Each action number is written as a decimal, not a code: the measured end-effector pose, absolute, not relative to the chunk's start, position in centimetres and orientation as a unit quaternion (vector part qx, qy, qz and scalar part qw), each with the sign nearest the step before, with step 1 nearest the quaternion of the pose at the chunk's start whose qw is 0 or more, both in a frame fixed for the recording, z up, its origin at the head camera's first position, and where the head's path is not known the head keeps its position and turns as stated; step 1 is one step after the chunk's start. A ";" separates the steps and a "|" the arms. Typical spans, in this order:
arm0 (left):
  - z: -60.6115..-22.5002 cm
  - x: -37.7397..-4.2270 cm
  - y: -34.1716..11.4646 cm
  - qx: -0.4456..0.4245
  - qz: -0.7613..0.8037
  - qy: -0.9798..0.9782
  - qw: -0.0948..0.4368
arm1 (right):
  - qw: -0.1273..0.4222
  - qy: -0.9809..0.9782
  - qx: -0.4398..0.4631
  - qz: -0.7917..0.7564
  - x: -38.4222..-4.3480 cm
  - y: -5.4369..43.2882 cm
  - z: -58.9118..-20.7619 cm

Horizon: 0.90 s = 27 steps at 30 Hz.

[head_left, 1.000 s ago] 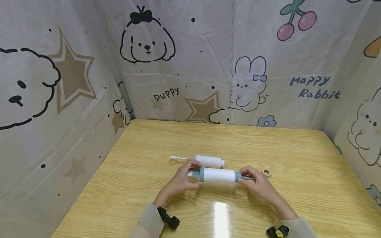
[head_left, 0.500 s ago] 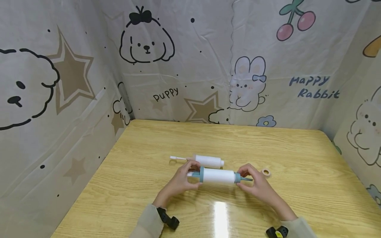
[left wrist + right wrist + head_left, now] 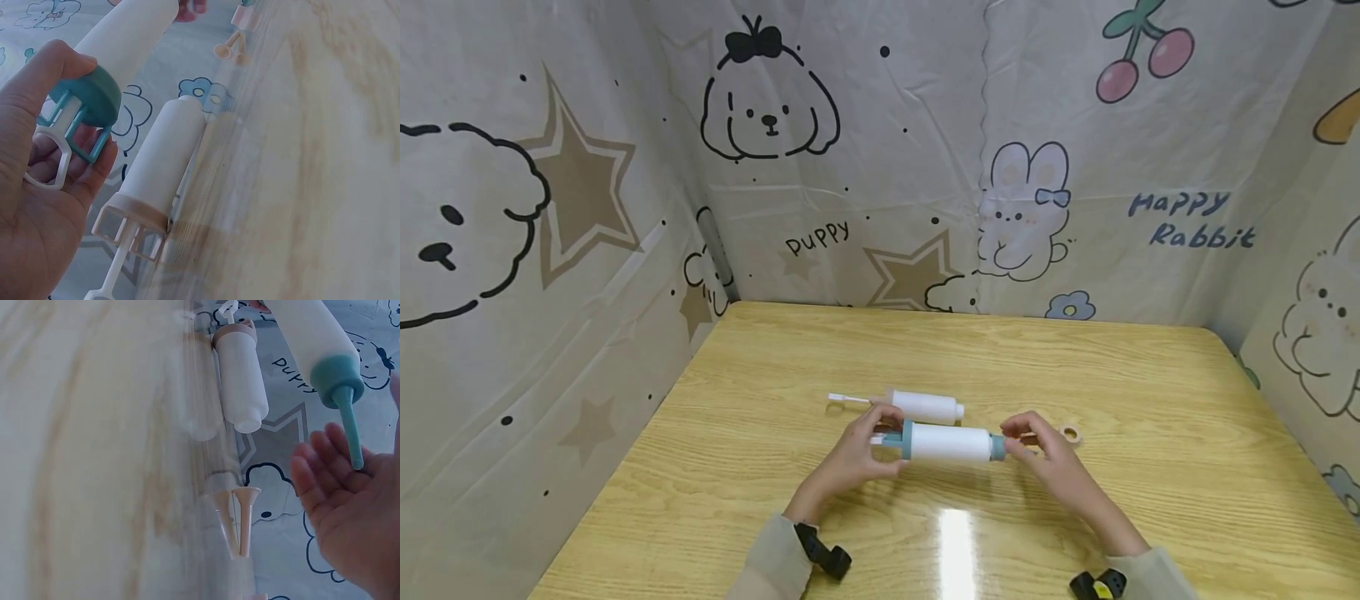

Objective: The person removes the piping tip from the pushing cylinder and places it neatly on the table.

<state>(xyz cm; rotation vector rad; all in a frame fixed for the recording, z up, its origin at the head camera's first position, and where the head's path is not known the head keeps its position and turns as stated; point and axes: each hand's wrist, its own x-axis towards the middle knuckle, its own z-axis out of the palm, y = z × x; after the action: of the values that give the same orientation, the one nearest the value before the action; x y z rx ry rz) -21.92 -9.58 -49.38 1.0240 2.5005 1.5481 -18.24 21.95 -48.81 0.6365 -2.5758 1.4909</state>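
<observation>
L hand [image 3: 852,456] is gripping the teal-&-white tube [image 3: 951,443] at its handle end: thumb is pressing on the teal collar [image 3: 97,94], fingers are curling round the other side. White plunger handle [image 3: 62,165] is sitting in the hollow of that palm. From there the tube is running across the gap btwn the hands, held up off the table [image 3: 820,350], w/ its teal cap [image 3: 337,378] & thin nozzle [image 3: 348,425] pointing at the R hand.

R hand [image 3: 1052,462] is holding its fingers loose & part-bent about the nozzle, not clamping down; per the R wrist view, nozzle tip is showing in front of the fingers, thumb mostly out of frame. Can't tell if any fingertip is touching nozzle or cap; in the head view that hand is hiding the nozzle.

2nd tube [image 3: 925,407], white w/ beige collar [image 3: 139,212], is lying on the table just beyond the L hand, reaching partway twd the R; its white rod [image 3: 120,259] is sticking out past the L hand's fingers. Small beige funnel-shaped pc [image 3: 246,519] is resting right beyond the R hand. Black wrist devices [image 3: 826,552] are sitting by both sleeves [image 3: 767,562], nearer the person than the hands.
</observation>
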 end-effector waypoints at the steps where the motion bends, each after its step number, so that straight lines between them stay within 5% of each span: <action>1: -49.4 -21.9 -9.6 0.330 0.497 0.803 0.013 | 0.029 -0.845 0.193 0.499 -18.2 22.0 -48.7; 14: -49.4 -21.9 -9.8 0.338 0.499 0.798 0.006 | -0.048 -0.837 0.165 0.519 -18.2 22.0 -48.5; 27: -49.3 -22.0 -10.1 0.340 0.495 0.799 0.013 | 0.091 -0.826 0.279 0.482 -18.4 21.9 -48.9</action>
<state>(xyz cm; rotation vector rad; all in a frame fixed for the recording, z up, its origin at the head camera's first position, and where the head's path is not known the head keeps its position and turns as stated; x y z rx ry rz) -21.98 -10.09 -49.31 1.0603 2.4898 1.5430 -18.41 21.86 -48.94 0.8298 -2.4543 1.4311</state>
